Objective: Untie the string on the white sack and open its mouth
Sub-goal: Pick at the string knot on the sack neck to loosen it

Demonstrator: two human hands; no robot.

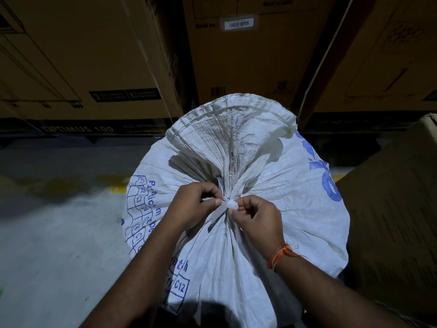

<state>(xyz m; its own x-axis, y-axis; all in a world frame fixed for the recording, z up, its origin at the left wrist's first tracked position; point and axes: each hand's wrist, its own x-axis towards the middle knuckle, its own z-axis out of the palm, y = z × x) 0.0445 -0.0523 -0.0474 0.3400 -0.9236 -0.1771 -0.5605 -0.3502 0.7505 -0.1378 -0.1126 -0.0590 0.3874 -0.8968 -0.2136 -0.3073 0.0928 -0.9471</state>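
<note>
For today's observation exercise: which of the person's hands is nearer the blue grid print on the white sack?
Left. The left hand lies just beside the blue grid print; the right hand is across the string knot.

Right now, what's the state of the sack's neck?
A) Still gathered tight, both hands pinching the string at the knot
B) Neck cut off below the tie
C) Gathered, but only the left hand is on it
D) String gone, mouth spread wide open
A: the white sack is still cinched at the neck, with the left hand and right hand both pinching the string.
</note>
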